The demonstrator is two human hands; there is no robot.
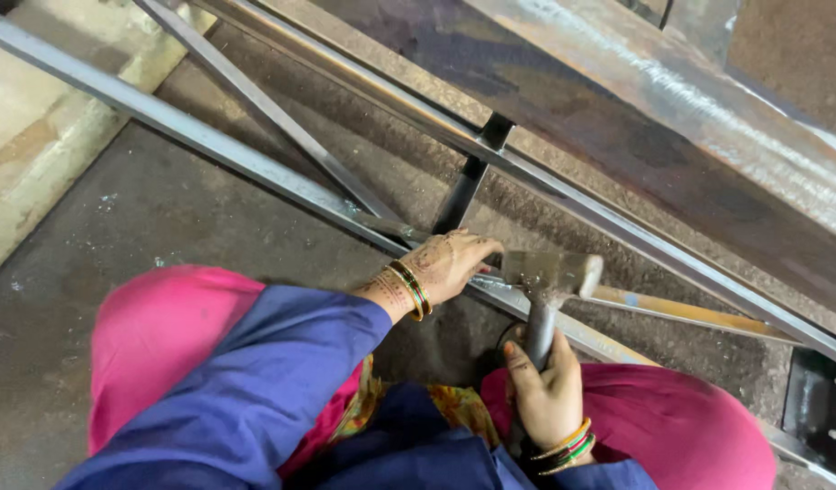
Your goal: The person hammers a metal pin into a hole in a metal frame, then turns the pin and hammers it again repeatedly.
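Both hands work at frame centre: the right hand (pixel 547 392) is closed around the grey metal handle of a steel-headed hammer (pixel 552 272), while the left hand (pixel 452 263), fingers curled, presses on the long grey steel angle frame (pixel 209 141). Hammering looks under way; a clean strike needs the frame held steady on the concrete floor (pixel 118 227).

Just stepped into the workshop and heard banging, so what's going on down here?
A person crouches on the floor beside a metal frame of long steel bars. Their right hand grips the handle of a hammer, its head raised just over a bar. Their left hand rests on that same bar, right beside the hammer head, as if steadying it. A rusty yellowish rod lies on the floor just past the hammer, and a large steel sheet slopes across the frame behind.
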